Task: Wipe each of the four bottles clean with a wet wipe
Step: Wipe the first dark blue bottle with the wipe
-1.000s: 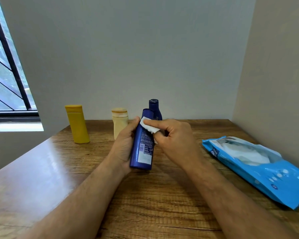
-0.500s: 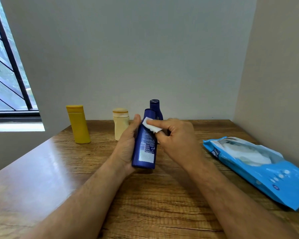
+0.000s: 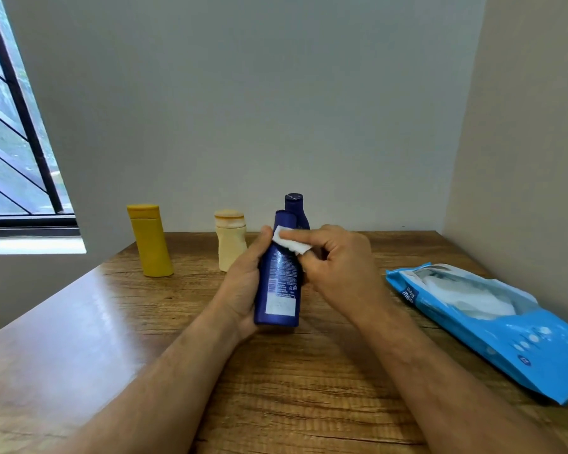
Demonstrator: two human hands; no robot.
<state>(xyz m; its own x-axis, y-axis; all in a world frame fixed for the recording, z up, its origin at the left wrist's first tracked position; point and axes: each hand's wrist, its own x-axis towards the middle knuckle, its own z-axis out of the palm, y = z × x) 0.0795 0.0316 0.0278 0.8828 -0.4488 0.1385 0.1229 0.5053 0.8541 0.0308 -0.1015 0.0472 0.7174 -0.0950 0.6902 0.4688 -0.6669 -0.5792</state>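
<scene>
Wood-grain table (image 3: 79, 339) glossy at left, crinkled blue wipe pack (image 3: 492, 326) cut by right edge, left hand (image 3: 243, 286) gripping glossy dark-blue bottle (image 3: 279, 283) above table centre, right hand (image 3: 338, 270) pinching white wet wipe (image 3: 291, 240) against its shoulder, second blue bottle (image 3: 295, 208) mostly hidden behind, yellow bottle (image 3: 151, 240), cream bottle (image 3: 229, 239), label print illegible

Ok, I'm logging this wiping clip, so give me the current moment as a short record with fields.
left hand: grips the blue bottle, tilted, above the table
right hand: pinches the wipe against the bottle's upper part
standing at back: yellow bottle, cream bottle, second blue bottle partly hidden behind the held one
wipe pack: lying at the right, flap open
window: at the left
</scene>
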